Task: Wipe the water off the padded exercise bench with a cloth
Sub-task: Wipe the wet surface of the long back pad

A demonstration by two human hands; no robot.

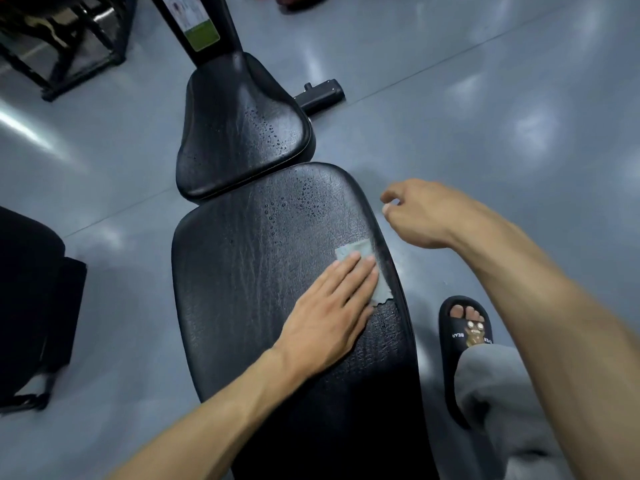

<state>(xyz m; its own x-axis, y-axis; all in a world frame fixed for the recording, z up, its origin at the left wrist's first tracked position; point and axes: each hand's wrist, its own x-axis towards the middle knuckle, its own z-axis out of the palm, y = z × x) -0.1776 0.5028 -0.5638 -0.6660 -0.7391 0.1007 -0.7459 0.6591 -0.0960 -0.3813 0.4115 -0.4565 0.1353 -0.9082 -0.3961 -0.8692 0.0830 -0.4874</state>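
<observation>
The wiping looks partway done, by my judgement — the near and left stretch of the long back pad (pixel 242 289) shows no beads; droplets remain in a cluster near its far right corner (pixel 304 199) and in a trail across the smaller seat pad (pixel 242 133) beyond, so both patches are left to do. The left hand (pixel 332 306) lies flat, fingers straight and together, pressing a small grey-blue cloth (pixel 360 252) onto the pad's right edge; the cloth is thin, folded, and mostly hidden under the fingers. The right hand (pixel 422 213) hovers off the bench over the floor (pixel 485 116), fingers loosely curled; it seems to hold nothing, though the fingertips are blurred. The padding is black, creased, glossy where wet.
</observation>
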